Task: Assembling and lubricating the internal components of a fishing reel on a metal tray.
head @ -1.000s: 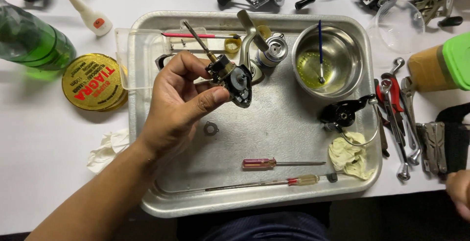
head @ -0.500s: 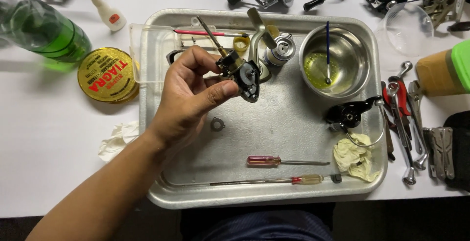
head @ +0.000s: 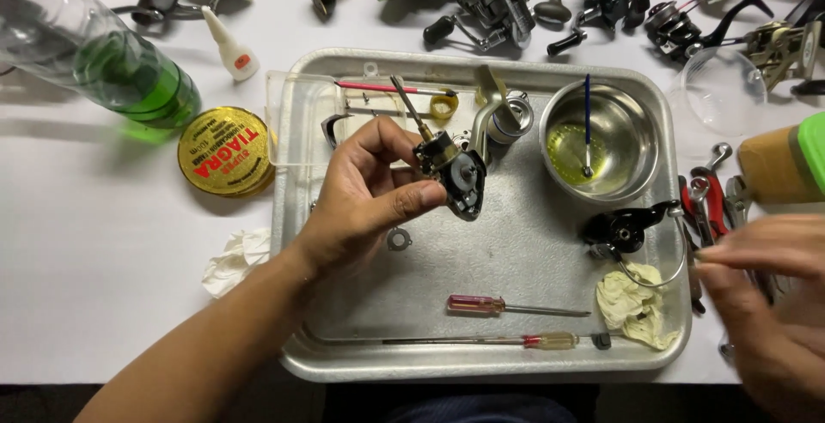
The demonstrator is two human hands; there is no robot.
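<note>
Left hand (head: 369,191) pinches a small dark reel body (head: 454,176) between thumb and fingers, holding it up over the far left part of the metal tray (head: 507,367), with its thin shaft pointing up and away. Right hand (head: 765,303) is blurred at the near right edge of the view, fingers loosely spread over the pile of pliers and wrenches (head: 709,204) on the desk (head: 103,303) just beside the tray; whether it touches any tool cannot be told.

Inside the tray a small washer (head: 398,238) lies just below the held reel body, a red-handled screwdriver (head: 507,306) and a longer slim screwdriver (head: 481,340) lie along the near side, a steel bowl (head: 601,144) with yellowish oil and a blue brush stands at the far right, and a black reel part (head: 623,230) sits by a crumpled rag (head: 632,303).

To handle this well, I judge the reel body should stay above the tray so anything that drops lands there, with the grip kept on the housing and off the shaft. The loose washer looks easy to knock, so the holding wrist ought to stay raised.
</note>
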